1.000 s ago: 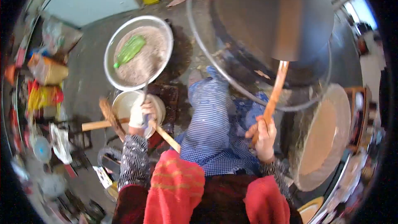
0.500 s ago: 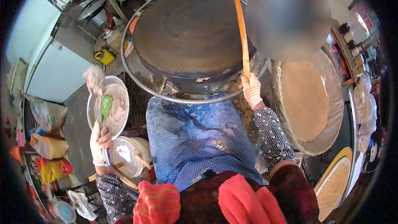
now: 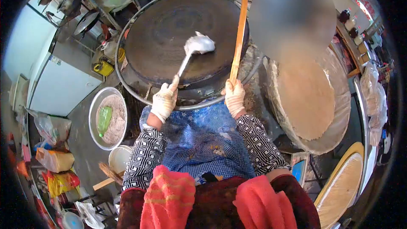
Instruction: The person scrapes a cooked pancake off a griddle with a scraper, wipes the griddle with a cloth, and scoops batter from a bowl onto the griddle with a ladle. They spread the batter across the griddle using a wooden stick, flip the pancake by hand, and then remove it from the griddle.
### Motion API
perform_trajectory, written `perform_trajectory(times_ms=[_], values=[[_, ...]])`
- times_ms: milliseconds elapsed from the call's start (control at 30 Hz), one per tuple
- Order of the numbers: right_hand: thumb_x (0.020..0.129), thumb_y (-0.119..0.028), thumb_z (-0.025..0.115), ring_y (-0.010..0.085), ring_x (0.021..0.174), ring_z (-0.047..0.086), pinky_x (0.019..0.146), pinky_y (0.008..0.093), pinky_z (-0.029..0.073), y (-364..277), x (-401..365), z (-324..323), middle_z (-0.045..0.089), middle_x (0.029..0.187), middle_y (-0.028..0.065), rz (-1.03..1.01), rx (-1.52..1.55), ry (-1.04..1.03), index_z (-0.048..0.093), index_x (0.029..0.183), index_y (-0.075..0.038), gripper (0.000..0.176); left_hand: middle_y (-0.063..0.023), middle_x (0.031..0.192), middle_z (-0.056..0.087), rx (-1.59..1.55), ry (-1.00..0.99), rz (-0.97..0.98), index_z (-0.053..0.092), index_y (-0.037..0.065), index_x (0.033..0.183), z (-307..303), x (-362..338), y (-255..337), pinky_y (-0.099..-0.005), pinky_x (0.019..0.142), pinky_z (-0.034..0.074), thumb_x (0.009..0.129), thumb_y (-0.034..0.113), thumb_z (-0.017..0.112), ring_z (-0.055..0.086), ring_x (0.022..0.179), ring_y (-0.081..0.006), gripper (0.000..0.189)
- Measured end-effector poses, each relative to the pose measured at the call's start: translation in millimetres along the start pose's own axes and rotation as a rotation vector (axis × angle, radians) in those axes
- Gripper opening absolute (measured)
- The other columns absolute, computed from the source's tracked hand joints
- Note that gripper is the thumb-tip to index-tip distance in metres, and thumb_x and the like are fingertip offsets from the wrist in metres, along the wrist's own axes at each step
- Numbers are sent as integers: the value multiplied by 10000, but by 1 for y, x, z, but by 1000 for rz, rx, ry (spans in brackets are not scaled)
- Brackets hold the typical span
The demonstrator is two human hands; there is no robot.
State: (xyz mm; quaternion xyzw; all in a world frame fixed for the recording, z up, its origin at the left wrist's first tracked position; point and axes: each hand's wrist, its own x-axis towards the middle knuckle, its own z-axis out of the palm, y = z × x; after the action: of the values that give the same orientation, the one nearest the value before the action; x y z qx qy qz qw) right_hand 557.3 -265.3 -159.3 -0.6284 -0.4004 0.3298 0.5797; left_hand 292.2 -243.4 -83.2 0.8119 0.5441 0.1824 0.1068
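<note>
Our left hand [image 3: 164, 100] is clamped on the ladle [image 3: 196, 46], its bowl over the round griddle [image 3: 169, 42] at upper centre. Our right hand [image 3: 234, 97] grips the wooden stick [image 3: 238, 29].

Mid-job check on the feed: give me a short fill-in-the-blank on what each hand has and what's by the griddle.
1. The left hand holds a ladle over the griddle, while the right hand grips a long ____ stick.
2. Both hands wear ____.
3. In the metal bowl on the floor lies a ____ bottle.
Missing words: wooden; gloves; green.
</note>
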Motion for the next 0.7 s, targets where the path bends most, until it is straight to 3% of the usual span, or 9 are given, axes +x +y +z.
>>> perform_trajectory(times_ms=[167,300,400,467,500,600,633,667,700], values=[[936,-158,582,169,522,618,521,309,526,11,-7,7,559,901,125,-19,-27,-14,565,1074,10,218,-124,838,534,77,66,79,476,213,1393,-16,-10,3,-417,610,511,870,93,588,613,705,-318,549],[947,-152,562,169,551,625,556,306,527,17,-11,15,589,866,118,-45,56,-10,534,1115,6,233,-119,832,531,185,146,73,480,212,1390,-14,-19,-5,-413,608,511,862,86,593,613,708,-310,555],[958,-123,539,166,605,636,606,285,522,-16,-19,4,620,826,100,70,120,-138,508,1127,-2,210,-116,830,532,137,57,101,485,210,1387,-28,-28,-2,-411,601,509,861,85,592,613,715,-305,551],[968,-103,520,162,652,643,646,269,513,-25,-25,1,639,808,89,-12,279,-118,472,1142,-11,203,-110,839,538,187,40,103,475,216,1397,-51,-33,1,-410,606,515,868,90,587,619,727,-303,555],[969,-82,512,153,673,643,587,285,512,-33,-25,-12,625,803,78,62,271,-186,449,1147,-26,197,-114,843,546,93,119,144,492,194,1388,-60,-37,2,-395,612,517,850,59,604,621,735,-300,565],[975,-229,533,137,466,528,385,291,426,-49,-17,-45,535,640,36,387,416,-379,498,1052,-56,192,-90,851,559,-282,357,95,509,87,1377,-65,-33,11,-306,577,477,826,-51,601,546,636,-187,575],[969,-306,516,134,393,462,364,291,419,-70,-16,-51,517,600,33,463,399,-371,521,998,-63,245,-49,932,581,-531,311,-68,476,63,1398,-68,-34,17,-271,605,461,872,35,621,513,667,-121,547],[969,-335,513,121,390,444,366,280,416,-66,-11,-58,517,604,31,448,480,-416,525,972,-70,265,-49,932,581,-539,325,-71,476,63,1398,-75,-37,20,-271,605,461,872,35,621,513,667,-121,547],[967,-341,523,121,389,434,364,283,410,-74,-10,-58,509,602,28,404,374,-382,527,961,-70,271,-31,973,576,-824,318,-252,446,67,1418,-82,-46,25,-255,618,456,893,83,618,509,689,-103,552]])
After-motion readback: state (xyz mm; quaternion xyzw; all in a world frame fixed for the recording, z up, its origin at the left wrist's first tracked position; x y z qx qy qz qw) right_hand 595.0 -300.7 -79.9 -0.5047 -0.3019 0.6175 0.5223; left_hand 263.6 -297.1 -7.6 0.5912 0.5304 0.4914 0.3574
